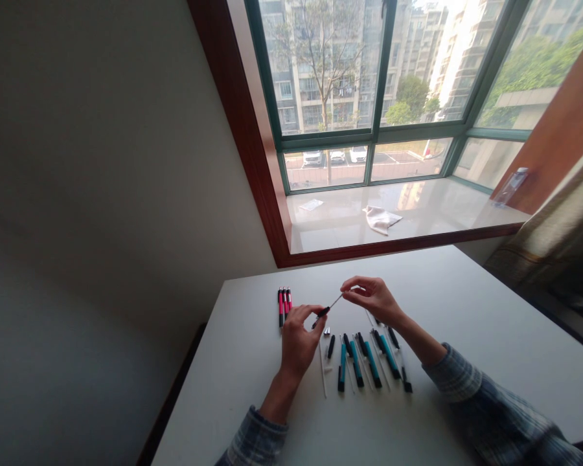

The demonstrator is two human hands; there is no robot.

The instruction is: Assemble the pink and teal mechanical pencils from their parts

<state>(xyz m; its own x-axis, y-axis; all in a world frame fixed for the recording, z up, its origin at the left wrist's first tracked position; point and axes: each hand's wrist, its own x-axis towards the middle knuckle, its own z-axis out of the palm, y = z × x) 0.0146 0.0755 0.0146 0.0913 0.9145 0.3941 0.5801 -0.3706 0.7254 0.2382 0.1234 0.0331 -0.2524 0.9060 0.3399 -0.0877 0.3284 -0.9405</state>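
Note:
My left hand point(298, 336) pinches the dark end of a small pen part point(323, 312) above the white table point(457, 310). My right hand point(372, 298) pinches the thin refill point(336, 301) that sticks out of that part, fingers closed on its upper end. Just left of my left hand lie three pink pens point(284, 304) side by side. Below and between my hands lie several teal pens point(364, 362) in a row, with loose dark caps point(331, 346) and thin white refills point(322, 375) among them.
A wide window with a white stone sill point(418, 220) stands behind the table; a crumpled cloth point(379, 219) and a small paper lie on it. A brown curtain point(554, 239) hangs at the right. A dark gap runs along the table's left edge.

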